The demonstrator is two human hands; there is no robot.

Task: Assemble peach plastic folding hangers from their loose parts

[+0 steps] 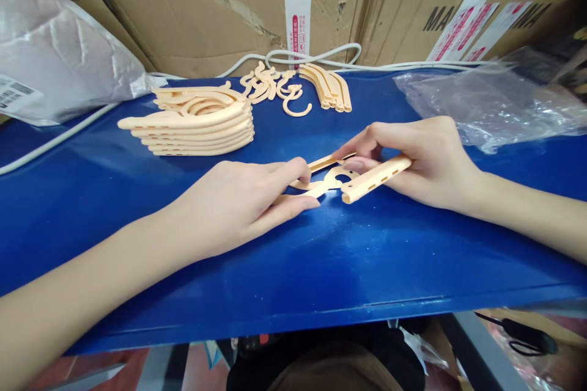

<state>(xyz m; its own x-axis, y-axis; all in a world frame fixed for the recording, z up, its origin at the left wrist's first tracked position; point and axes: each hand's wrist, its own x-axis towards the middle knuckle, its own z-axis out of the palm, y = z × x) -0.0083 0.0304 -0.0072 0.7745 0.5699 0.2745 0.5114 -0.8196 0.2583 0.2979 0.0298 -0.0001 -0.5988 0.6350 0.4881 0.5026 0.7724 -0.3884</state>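
My left hand rests on the blue table, thumb and fingers pinched on a flat peach plastic hook piece. My right hand is closed round a peach plastic bar with slots, its thumb pressing where bar and hook piece meet. A second thin peach arm runs under my right fingers. Both hands meet at the table's middle.
A stack of assembled peach hangers lies at the back left. Loose hooks and a pile of curved arms sit behind. Clear plastic bags, white cables and cardboard boxes line the back.
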